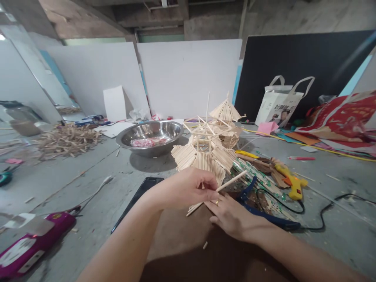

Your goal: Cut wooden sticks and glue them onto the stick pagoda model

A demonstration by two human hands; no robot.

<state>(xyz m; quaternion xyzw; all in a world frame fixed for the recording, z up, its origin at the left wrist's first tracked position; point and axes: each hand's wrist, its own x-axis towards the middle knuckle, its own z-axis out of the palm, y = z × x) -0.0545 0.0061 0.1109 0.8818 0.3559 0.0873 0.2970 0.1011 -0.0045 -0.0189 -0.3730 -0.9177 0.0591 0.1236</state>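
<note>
While the left hand bends over the front of a brown flat work surface, its thumb and forefinger are drawn narrow around one end of a thin, round, pale wooden stick, whose free end slants up and away to the right. The right hand lies low just beside it, its ringed fingers extended beneath the left fingertips; whether they grip anything or only steady the work, I cannot tell. Two more short pale sticks poke out to the left from under the hands, and right behind the hands stands a pale, many-sided wooden-stick model with sloping slatted roofs. The held stick should be very light and stiff, dry rather than slippery, yet likely to snap if bent hard, so a soft pinch near the end, as now, ought to suit it. The model looks far more fragile, its slats and thin uprights probably easy to knock loose; it would be best held low, by its firmest edges, never by the spikes on top. Near the right forearm lie a blue-handled tool and, beyond it, a yellow glue gun with a black cord, whose nozzle may be hot
</note>
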